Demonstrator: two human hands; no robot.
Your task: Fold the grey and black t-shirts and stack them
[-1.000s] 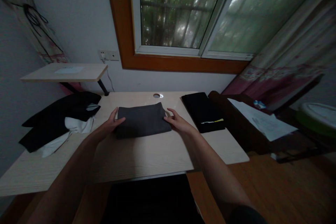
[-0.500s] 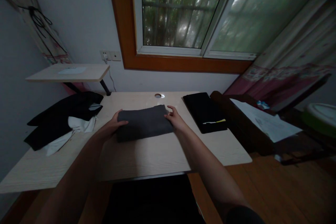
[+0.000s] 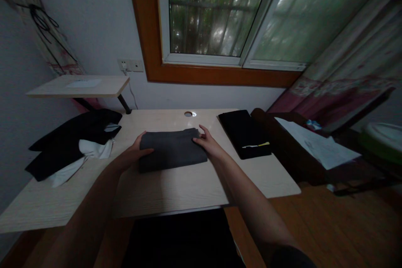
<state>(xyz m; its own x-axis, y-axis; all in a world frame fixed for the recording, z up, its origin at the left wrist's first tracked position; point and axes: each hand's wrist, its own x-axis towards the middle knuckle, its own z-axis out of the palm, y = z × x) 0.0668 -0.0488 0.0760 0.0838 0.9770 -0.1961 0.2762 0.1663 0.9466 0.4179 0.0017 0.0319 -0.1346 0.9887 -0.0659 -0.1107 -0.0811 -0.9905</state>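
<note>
One grey cloth (image 3: pixel 172 150) bridges left hand (image 3: pixel 133 154) and right hand (image 3: pixel 210 143).

The folded rectangular grey cloth (image 3: pixel 174 150) is at the middle of the pale wooden table (image 3: pixel 182 192), between the bare left hand (image 3: pixel 135 153) at its left end and the bare right hand (image 3: pixel 209 141) at its right end. Behind it, near the far edge, is a round hole (image 3: pixel 188 114). To the right lies a flat rectangular black bundle (image 3: pixel 243 132); beyond the table's right side is a white paper sheet (image 3: pixel 310 142). On the left lies a heaped black cloth (image 3: pixel 59 146) beside a crumpled white cloth (image 3: pixel 97 148), before a raised wooden shelf (image 3: pixel 109 83).
</note>
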